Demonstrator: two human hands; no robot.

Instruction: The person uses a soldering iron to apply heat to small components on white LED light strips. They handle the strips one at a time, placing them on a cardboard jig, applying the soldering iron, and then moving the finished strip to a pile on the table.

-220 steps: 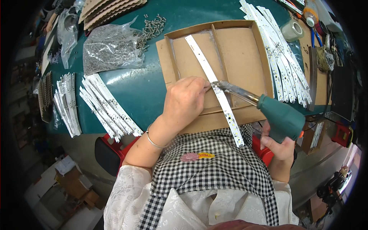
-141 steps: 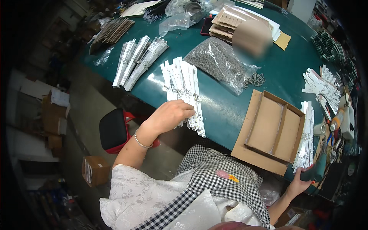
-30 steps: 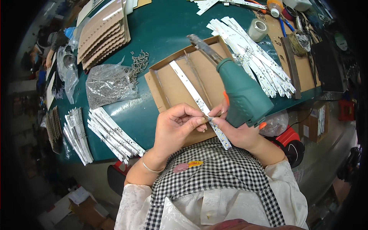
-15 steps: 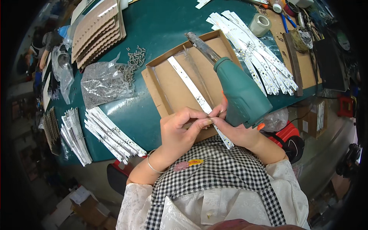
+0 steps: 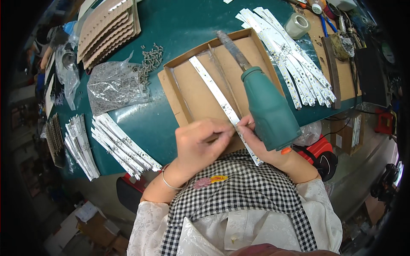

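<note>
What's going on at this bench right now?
A person's right hand holds a green gun-shaped tool, its tip pointing away over the cardboard tray, and pinches a white strip. The left hand is beside the strip, fingertips together; whether they grip something small is unclear. More strips lie right of the tray.

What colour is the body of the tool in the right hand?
The tool's body is dark green; it shows best in the head view.
</note>
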